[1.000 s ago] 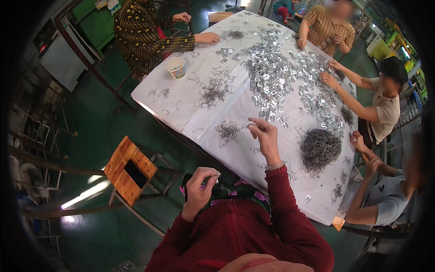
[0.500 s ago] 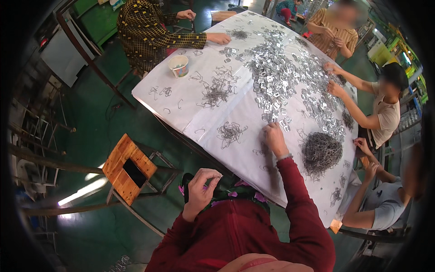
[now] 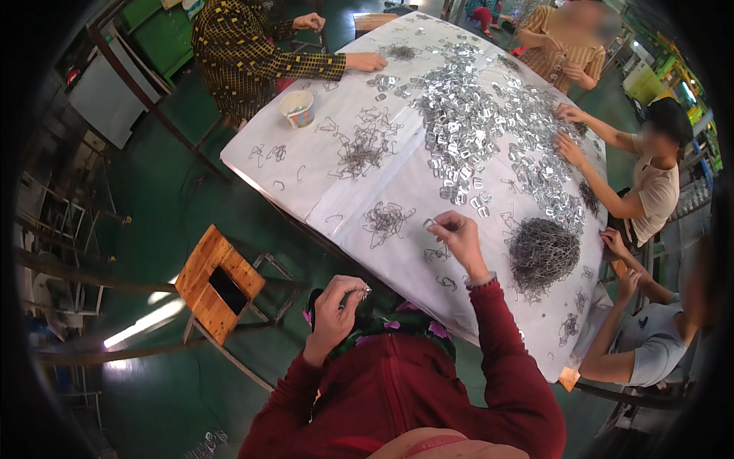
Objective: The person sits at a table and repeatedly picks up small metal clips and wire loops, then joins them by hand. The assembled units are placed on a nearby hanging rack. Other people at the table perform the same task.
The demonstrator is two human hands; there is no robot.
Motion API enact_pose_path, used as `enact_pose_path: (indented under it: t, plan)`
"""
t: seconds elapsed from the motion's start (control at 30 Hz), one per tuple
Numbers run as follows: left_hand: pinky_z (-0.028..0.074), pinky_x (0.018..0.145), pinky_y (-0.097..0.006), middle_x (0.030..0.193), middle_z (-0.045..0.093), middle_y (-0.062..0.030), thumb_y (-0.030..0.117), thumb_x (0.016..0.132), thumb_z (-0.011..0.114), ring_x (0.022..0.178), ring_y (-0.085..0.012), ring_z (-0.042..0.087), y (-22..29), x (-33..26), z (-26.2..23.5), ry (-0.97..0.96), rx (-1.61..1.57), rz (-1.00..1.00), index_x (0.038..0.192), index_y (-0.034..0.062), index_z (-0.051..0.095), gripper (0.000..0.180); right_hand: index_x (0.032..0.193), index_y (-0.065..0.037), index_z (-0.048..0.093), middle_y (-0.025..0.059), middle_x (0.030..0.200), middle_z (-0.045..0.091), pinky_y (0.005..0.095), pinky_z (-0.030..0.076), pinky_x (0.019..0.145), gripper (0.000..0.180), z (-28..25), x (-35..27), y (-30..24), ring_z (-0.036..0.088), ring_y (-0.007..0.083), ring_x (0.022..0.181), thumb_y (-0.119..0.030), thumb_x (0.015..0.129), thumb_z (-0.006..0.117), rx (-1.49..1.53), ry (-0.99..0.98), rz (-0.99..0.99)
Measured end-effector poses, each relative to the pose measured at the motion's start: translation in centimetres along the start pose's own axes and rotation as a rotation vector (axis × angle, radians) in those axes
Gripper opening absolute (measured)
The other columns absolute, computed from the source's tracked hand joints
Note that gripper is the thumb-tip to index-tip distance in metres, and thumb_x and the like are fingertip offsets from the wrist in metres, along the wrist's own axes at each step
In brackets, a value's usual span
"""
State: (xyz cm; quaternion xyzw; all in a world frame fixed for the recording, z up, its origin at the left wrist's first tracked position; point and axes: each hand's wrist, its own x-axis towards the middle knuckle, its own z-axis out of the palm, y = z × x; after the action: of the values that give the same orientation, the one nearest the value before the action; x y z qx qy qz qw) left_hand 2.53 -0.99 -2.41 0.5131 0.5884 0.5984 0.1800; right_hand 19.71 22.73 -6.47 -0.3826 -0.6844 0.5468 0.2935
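Observation:
My right hand [image 3: 457,236] reaches out over the white-covered table [image 3: 306,183] and pinches a thin wire clip [image 3: 430,224] between thumb and fingers. It is beside a small heap of loose wire clips [image 3: 384,222]. My left hand [image 3: 338,300] is held up near my chest, off the table's near edge, fingers closed on a small shiny metal piece [image 3: 365,290]. A dense dark mound of wire clips [image 3: 544,251] lies just right of my right hand. A broad spread of silver metal pieces [image 3: 474,130] covers the table's middle.
Several other people sit round the table with their hands among the pieces. A paper cup [image 3: 298,109] stands near the far left edge, by another wire heap [image 3: 359,149]. A wooden stool [image 3: 218,281] stands on the green floor to my left.
My right hand drew back from the wire on the table and now lifts a clip. My left hand stays raised near my chest.

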Motion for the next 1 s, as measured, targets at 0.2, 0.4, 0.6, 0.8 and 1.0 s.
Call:
enact_pose_path:
  t: [0.2, 0.4, 0.6, 0.8, 1.0]
  plan:
    - [0.048, 0.067, -0.03, 0.084, 0.059, -0.0126, -0.004, 0.086, 0.055, 0.073, -0.0237, 0.06, -1.2, -0.9, 0.6, -0.021, 0.041, -0.069, 0.094, -0.0006, 0.055, 0.008, 0.096, 0.002, 0.063, 0.0056, 0.079, 0.064, 0.0222, 0.049, 0.056, 0.016, 6.8, -6.7, -7.4, 0.06, 0.0086, 0.066, 0.003, 0.08, 0.067, 0.299, -0.252, 0.037]
    - [0.048, 0.063, -0.032, 0.085, 0.06, -0.0116, 0.002, 0.087, 0.057, 0.072, -0.0232, 0.06, -0.6, -0.6, 0.4, -0.023, 0.061, -0.099, 0.097, 0.0013, 0.057, 0.01, 0.095, 0.004, 0.067, 0.0072, 0.085, 0.064, 0.0223, 0.049, 0.062, 0.017, 8.6, -8.4, -9.0, 0.06, 0.0106, 0.068, 0.009, 0.079, 0.063, 0.13, -0.228, -0.222]
    - [0.049, 0.07, -0.03, 0.088, 0.062, -0.0094, 0.006, 0.088, 0.061, 0.079, -0.0189, 0.062, -1.3, -1.1, 0.1, 0.009, 0.125, -0.118, 0.094, 0.0011, 0.057, 0.009, 0.091, 0.006, 0.067, 0.0091, 0.086, 0.063, 0.0215, 0.048, 0.061, 0.015, 9.8, -8.7, -9.3, 0.06, 0.0118, 0.068, 0.012, 0.077, 0.064, 0.256, -0.175, -0.166]
    - [0.049, 0.076, -0.03, 0.1, 0.065, -0.0092, 0.005, 0.084, 0.063, 0.084, -0.0189, 0.062, -3.4, -0.3, -0.7, 0.077, 0.07, -0.146, 0.108, 0.0034, 0.062, 0.025, 0.09, 0.007, 0.067, 0.0081, 0.085, 0.063, 0.0201, 0.048, 0.059, 0.014, 9.5, -8.4, -8.5, 0.06, 0.0109, 0.068, 0.013, 0.077, 0.064, 0.404, -0.223, 0.065]
    - [0.046, 0.069, -0.036, 0.083, 0.061, -0.0146, 0.01, 0.083, 0.062, 0.074, -0.0279, 0.057, -12.9, 12.0, -3.7, 0.19, 0.389, -0.03, 0.093, 0.002, 0.067, 0.013, 0.09, 0.006, 0.067, 0.009, 0.086, 0.063, 0.0192, 0.047, 0.058, 0.015, 10.3, -8.4, -7.4, 0.06, 0.0096, 0.067, 0.013, 0.078, 0.063, 0.527, -0.291, 0.141]
